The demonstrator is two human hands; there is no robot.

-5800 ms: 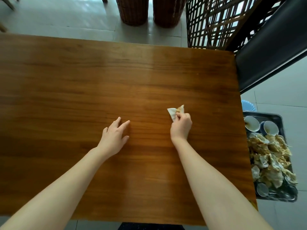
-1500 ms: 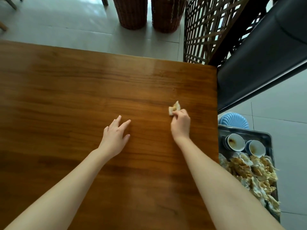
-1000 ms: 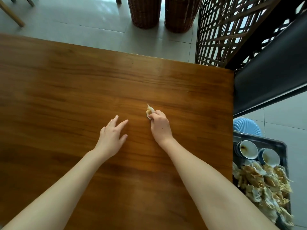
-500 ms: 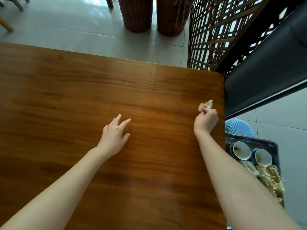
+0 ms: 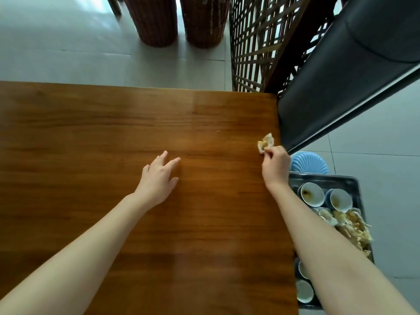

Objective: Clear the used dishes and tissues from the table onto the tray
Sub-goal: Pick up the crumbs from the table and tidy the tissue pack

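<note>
Pinching a crumpled, yellow-stained tissue (image 5: 265,143) between thumb and curled fingers, your right hand (image 5: 276,169) sits at the right edge of the table (image 5: 91,133), nearer its far right corner than its near one. Whether the tissue touches the wood or hangs just above it, you cannot tell from here. Your left hand (image 5: 158,178) lies near the middle of the table, fingers straight and spread, resting on the wood and holding nothing. A wide stretch of wood separates your two hands.

A small crumb (image 5: 218,131) lies on the wood between the tissue and the far edge.

Just past the right edge, and lower, stands the dark tray (image 5: 354,185). Two used bowls (image 5: 311,194) sit side by side at its far end, with a pile of soiled tissues (image 5: 350,223) behind them toward you. Your right forearm crosses over the tray's left side and hides part of it. A blue ribbed stool (image 5: 309,163) stands just beyond the tray's far rim. A dark padded seat (image 5: 352,76) runs away from the table's far right corner, close beside the tissue.
</note>
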